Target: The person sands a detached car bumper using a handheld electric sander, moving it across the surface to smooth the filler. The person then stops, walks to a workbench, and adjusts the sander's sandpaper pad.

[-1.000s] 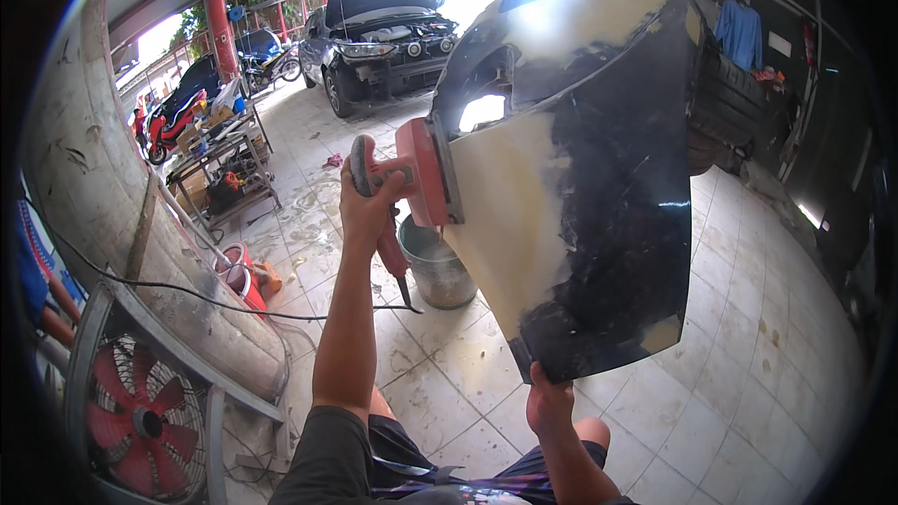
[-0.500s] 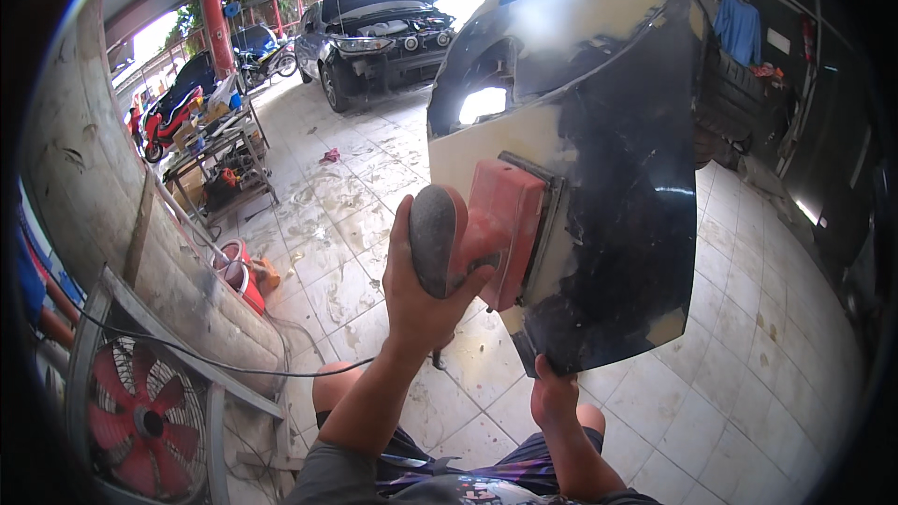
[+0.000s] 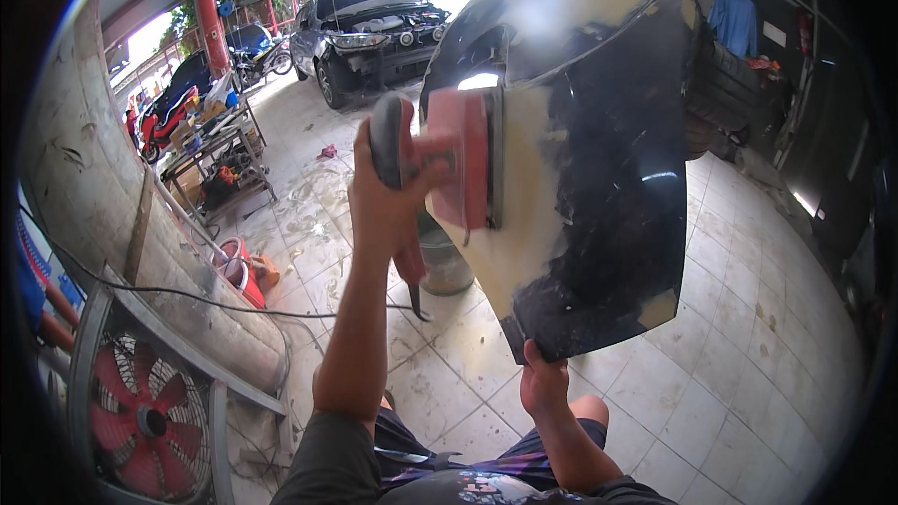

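Observation:
My left hand (image 3: pixel 383 192) grips a red orbital sander (image 3: pixel 456 159) by its black-topped handle, its pad against the upper left of a large car body panel (image 3: pixel 617 215). The panel is dark with pale cream filler patches and a cut-out near its top left. My right hand (image 3: pixel 543 379) grips the panel's lower edge, thumb up. A power cord (image 3: pixel 238 307) trails left from the sander. A metal bucket (image 3: pixel 444 276) stands on the floor behind, partly hidden.
A floor fan (image 3: pixel 150 421) and concrete pillar (image 3: pixel 103 178) are at left, with another person's arm (image 3: pixel 58 309) at the edge. Red buckets (image 3: pixel 241 276), a cluttered trolley (image 3: pixel 220 159), scooters (image 3: pixel 178 103) and a car with raised bonnet (image 3: pixel 365 56) stand beyond. Tyres (image 3: pixel 720 103) are at right.
My left hand and the sander swung down and rightward across the panel, then back up and left. The panel in my right hand sits slightly higher in view.

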Motion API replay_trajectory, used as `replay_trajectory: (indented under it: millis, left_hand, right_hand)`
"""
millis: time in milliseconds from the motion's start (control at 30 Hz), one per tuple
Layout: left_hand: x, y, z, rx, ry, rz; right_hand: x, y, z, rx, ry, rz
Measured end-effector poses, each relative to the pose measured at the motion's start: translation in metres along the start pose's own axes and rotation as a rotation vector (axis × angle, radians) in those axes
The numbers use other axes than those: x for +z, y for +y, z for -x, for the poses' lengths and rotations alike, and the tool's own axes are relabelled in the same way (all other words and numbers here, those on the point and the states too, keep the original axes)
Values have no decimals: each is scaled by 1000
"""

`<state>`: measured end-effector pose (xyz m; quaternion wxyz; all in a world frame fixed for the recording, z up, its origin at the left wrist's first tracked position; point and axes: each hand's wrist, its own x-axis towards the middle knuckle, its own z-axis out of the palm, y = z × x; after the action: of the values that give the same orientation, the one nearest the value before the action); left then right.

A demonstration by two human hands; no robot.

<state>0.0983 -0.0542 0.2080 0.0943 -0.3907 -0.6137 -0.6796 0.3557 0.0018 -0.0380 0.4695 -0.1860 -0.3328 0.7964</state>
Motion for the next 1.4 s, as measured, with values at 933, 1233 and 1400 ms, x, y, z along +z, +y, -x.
replay_trajectory:
  millis: [933, 1233, 1400]
  left_hand:
    - [30, 7, 112, 191, 44, -78]
    - [23, 21, 25, 92, 70, 17]
    - [24, 33, 27, 53, 64, -26]
  right_hand:
    - [-12, -2, -10, -46, 16, -45]
    - [-2, 3, -8, -14, -37, -107]
    - [7, 5, -9, -10, 24, -63]
